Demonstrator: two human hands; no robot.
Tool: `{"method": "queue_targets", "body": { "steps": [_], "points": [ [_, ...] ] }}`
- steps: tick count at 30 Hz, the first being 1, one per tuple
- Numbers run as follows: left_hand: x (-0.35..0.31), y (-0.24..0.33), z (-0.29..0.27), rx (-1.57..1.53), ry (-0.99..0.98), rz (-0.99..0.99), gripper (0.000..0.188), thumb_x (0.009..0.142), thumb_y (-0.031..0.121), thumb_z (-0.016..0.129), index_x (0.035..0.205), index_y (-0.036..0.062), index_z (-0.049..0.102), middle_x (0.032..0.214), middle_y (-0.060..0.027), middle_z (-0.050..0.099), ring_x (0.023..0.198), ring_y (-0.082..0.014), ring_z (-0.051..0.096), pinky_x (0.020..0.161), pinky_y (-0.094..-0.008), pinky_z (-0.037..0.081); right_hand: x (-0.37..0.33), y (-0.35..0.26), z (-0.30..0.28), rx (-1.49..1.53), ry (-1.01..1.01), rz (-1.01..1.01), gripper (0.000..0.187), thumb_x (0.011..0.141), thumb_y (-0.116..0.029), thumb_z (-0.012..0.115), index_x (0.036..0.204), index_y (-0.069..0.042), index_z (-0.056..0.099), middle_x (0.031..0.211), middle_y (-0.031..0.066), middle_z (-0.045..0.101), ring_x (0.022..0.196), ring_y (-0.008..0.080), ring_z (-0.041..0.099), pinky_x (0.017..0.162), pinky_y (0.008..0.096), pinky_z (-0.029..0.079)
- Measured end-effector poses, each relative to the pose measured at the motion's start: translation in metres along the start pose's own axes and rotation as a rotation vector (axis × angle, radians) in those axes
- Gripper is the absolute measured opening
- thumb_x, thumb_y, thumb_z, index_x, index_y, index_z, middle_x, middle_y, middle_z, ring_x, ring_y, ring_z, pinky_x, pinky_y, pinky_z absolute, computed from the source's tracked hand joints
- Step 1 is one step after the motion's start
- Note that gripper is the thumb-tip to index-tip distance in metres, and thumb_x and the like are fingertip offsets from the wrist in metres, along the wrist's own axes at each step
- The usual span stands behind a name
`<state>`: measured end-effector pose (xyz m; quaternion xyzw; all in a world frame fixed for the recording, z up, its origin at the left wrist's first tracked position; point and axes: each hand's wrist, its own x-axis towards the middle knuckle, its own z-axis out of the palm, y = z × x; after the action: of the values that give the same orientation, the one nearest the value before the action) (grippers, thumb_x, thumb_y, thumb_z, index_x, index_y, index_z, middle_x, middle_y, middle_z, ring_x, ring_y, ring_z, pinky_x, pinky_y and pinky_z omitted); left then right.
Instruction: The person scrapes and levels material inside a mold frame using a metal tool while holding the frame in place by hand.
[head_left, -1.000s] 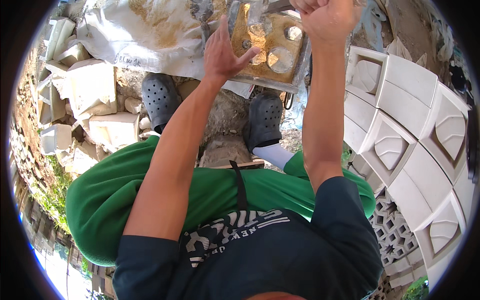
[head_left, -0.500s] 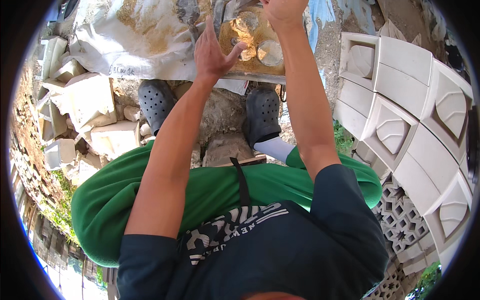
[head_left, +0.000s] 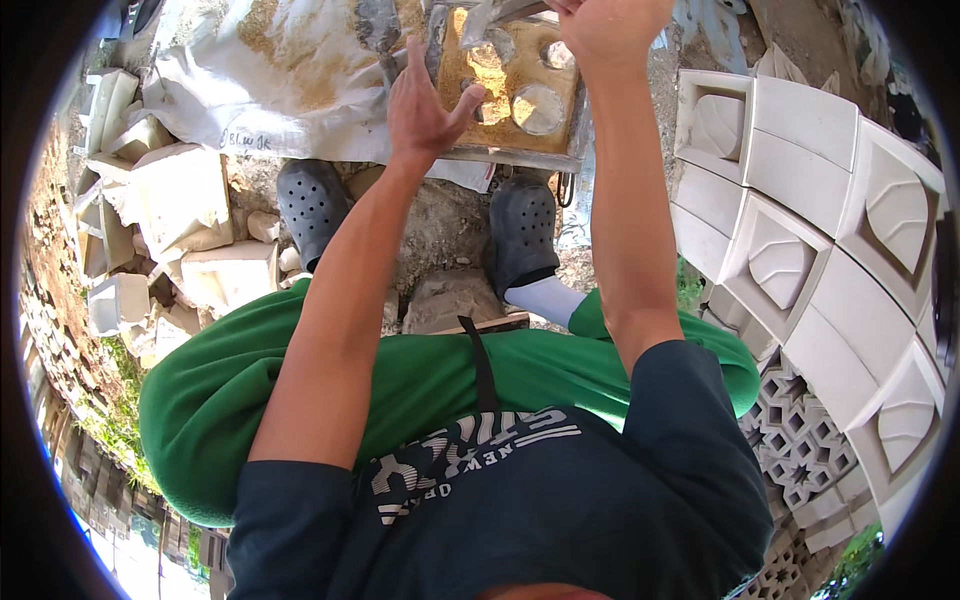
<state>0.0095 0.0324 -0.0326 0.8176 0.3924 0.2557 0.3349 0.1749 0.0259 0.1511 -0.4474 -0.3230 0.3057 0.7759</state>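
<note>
A square mold frame (head_left: 578, 140) lies in front of me, filled with yellowish-brown sandy powder (head_left: 488, 75) around several pale round discs (head_left: 538, 109). My left hand (head_left: 425, 110) is spread at the mold's left side, its thumb reaching over the powder and its fingers along the edge. Whether it presses on the frame I cannot tell. Above the mold's far right corner, my right hand (head_left: 618, 35) is closed around the handle of a grey metal tool (head_left: 492, 14). That tool's head hangs over the far part of the powder; the top edge cuts off some of it.
Left of the mold a white sack sheet (head_left: 270, 115) is strewn with powder, and a grey trowel-like tool (head_left: 376, 25) lies on it. Broken pale blocks (head_left: 185, 195) are piled at left. Cast relief blocks (head_left: 785, 262) and pierced star-pattern blocks (head_left: 800, 440) are stacked at right.
My right hand has moved to the right with the grey tool, uncovering more of the mold's right side. The left hand has stayed almost in place.
</note>
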Motion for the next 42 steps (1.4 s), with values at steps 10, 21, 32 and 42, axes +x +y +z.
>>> {"method": "queue_targets", "body": {
  "steps": [10, 21, 32, 42],
  "points": [
    [0.004, -0.002, 0.012, 0.030, -0.026, 0.021, 0.103, 0.080, 0.063, 0.061, 0.143, -0.0095, 0.023, 0.135, -0.0294, 0.047, 0.124, -0.0415, 0.046, 0.103, -0.0450, 0.036, -0.003, 0.047, -0.005, -0.102, -0.043, 0.061, 0.029, 0.086, -0.004, 0.048, 0.058, -0.009, 0.044, 0.050, -0.0013, 0.041, 0.041, 0.0068, 0.034, 0.039, 0.0251, 0.026],
    [0.000, 0.008, 0.007, -0.024, -0.030, 0.006, 0.102, 0.083, 0.058, 0.061, 0.144, -0.0122, 0.019, 0.136, -0.0338, 0.043, 0.125, -0.0445, 0.045, 0.104, -0.0452, 0.035, -0.008, 0.045, -0.001, -0.157, 0.067, 0.081, 0.031, 0.087, -0.004, 0.051, 0.057, -0.009, 0.046, 0.050, -0.0012, 0.044, 0.041, 0.0075, 0.036, 0.040, 0.0253, 0.028],
    [0.002, 0.003, 0.009, -0.063, 0.002, 0.059, 0.105, 0.083, 0.062, 0.059, 0.145, -0.0108, 0.016, 0.136, -0.0337, 0.043, 0.124, -0.0458, 0.046, 0.103, -0.0459, 0.036, -0.008, 0.056, -0.007, -0.107, 0.064, 0.011, 0.032, 0.087, -0.005, 0.049, 0.056, -0.008, 0.045, 0.050, -0.0009, 0.044, 0.042, 0.0074, 0.037, 0.040, 0.0258, 0.028],
    [0.006, 0.004, 0.013, -0.060, 0.007, 0.064, 0.107, 0.080, 0.061, 0.063, 0.146, -0.0085, 0.015, 0.138, -0.0311, 0.043, 0.124, -0.0440, 0.046, 0.102, -0.0456, 0.037, -0.013, 0.037, -0.006, -0.195, -0.080, -0.052, 0.032, 0.088, -0.008, 0.052, 0.057, -0.008, 0.049, 0.051, -0.0033, 0.045, 0.043, 0.0057, 0.037, 0.040, 0.0246, 0.027]
  ]
}}
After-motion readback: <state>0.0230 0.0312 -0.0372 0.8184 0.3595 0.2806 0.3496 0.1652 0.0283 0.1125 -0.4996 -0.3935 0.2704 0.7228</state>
